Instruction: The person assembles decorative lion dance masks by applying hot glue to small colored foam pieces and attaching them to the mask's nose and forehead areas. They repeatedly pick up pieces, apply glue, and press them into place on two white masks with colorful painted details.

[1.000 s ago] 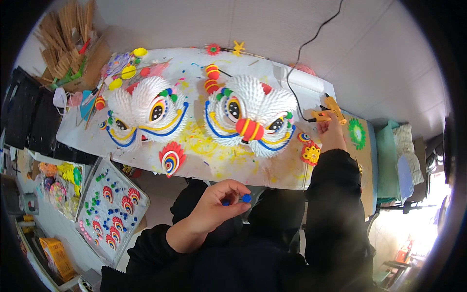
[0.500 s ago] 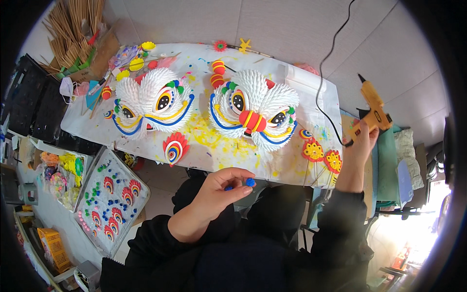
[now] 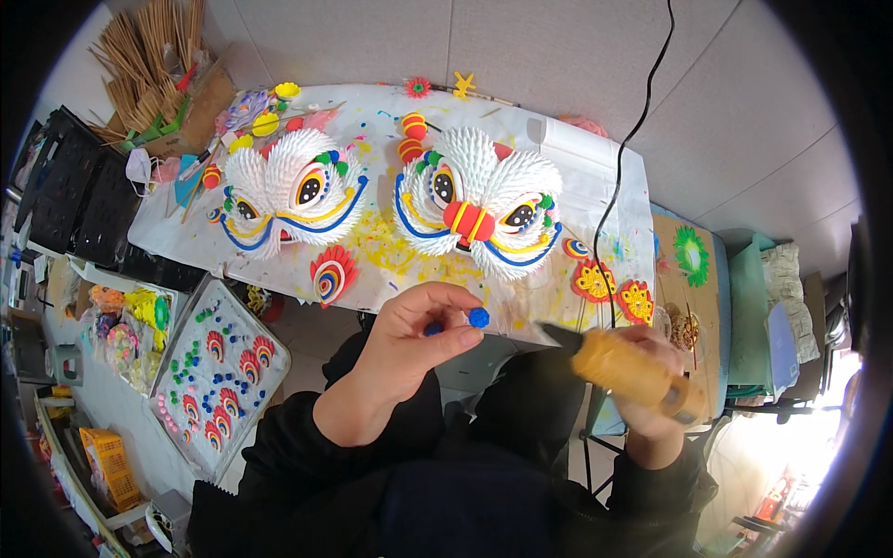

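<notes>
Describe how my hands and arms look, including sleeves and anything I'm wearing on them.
Both arms wear long, loose, plain black sleeves, the left sleeve softly creased, the right sleeve dark too. Your left hand is bare, with no glove, ring or watch visible. Your right hand is ungloved as well, but it's blurred and partly hidden.

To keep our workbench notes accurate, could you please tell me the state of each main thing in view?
Blue ball: pinched by the left hand
Glue gun: held by the right hand, tip toward the left; on or off, cannot tell
Black cord: loosely curved, running out at the top
Right mask: on the table, red striped nose in place
Left mask: on the table, no such nose
Tray: holding small coloured pieces
</notes>
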### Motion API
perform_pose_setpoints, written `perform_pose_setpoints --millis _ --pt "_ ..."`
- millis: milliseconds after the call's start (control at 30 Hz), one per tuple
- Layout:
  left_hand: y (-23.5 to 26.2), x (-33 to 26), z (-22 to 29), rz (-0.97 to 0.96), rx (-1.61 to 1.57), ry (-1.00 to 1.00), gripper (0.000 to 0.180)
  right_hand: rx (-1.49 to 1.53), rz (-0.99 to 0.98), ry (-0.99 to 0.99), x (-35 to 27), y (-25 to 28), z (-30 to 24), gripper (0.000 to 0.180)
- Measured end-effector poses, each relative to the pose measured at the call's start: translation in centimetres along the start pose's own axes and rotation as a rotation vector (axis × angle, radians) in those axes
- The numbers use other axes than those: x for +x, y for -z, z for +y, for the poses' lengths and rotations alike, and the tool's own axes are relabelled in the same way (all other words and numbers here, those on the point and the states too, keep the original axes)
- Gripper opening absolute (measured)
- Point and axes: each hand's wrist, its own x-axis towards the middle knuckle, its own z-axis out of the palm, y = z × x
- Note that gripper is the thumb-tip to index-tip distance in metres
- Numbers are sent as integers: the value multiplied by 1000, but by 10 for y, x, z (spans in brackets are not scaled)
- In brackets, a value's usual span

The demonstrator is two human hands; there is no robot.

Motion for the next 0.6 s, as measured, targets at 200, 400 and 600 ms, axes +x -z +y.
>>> perform_pose_setpoints --millis 200,400,600 --pt "-2 -6 2 -19 11 23 30 221 -101 5 12 -10 -14 23" --pt "5 -8 1 -43 39 1 36 102 -113 27 16 -10 -15 23" --pt "7 -10 3 -49 69 -1 35 111 -120 12 18 -14 -14 24"
